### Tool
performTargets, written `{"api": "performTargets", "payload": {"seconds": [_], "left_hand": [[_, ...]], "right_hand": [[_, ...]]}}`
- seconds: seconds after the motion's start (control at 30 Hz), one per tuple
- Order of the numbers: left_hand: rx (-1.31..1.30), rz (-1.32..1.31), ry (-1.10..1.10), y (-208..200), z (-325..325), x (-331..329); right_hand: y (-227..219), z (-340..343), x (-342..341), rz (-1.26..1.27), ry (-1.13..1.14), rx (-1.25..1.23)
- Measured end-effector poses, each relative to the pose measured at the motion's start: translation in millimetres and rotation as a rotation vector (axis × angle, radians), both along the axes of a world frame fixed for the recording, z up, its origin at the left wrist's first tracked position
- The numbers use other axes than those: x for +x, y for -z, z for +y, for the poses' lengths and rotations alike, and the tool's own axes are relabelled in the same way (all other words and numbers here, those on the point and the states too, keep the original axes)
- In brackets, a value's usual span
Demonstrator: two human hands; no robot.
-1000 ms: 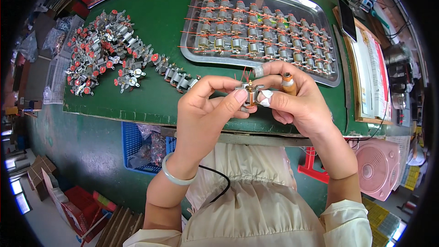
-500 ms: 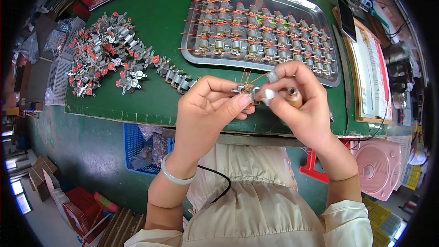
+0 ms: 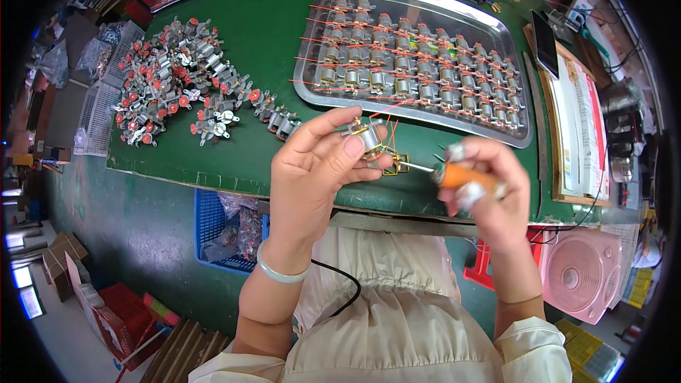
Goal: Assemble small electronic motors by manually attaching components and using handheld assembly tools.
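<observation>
In my left hand point(image 3: 316, 159) a small silver motor point(image 3: 369, 137) is pinched between thumb and fingers, tilted, with thin red wires coming off it. Beside its lower end is a small brass-coloured frame point(image 3: 399, 164). My right hand point(image 3: 493, 188), with white wraps on thumb and forefinger, closes round an orange-handled screwdriver point(image 3: 464, 178). Its thin metal shaft points left and its tip is by the brass-coloured frame; whether they touch I cannot tell. Thin dark points stick out near the right forefinger, blurred by motion.
Behind my hands lies a metal tray point(image 3: 528, 117) with rows of red-wired motors. A heap of motors point(image 3: 170, 78) spreads at the left. Clipped papers point(image 3: 578, 135) and a black phone point(image 3: 545, 53) lie at the right. Below the table stand a blue crate point(image 3: 208, 230) and a pink fan point(image 3: 574, 276).
My right hand has moved right and down, away from the wires. The screwdriver's shaft now points toward the motor. My left hand has tilted the motor, and the brass-coloured frame shows more plainly.
</observation>
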State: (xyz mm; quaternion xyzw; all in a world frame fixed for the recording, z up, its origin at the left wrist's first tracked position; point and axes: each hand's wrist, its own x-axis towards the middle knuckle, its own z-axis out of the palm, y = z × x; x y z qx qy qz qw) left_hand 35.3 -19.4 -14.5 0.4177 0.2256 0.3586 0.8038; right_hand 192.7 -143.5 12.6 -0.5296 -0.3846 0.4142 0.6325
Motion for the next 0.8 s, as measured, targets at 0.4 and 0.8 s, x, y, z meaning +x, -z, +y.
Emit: {"api": "performTargets", "payload": {"seconds": [0.4,0.8], "left_hand": [[-0.197,-0.245,-0.165,1,-11,16],[-0.068,-0.183,-0.277,1,-15,24]], "right_hand": [[30,17,-25,-0.846,0.226,0.339],[24,12,-15,0.73,-0.129,-0.052]]}}
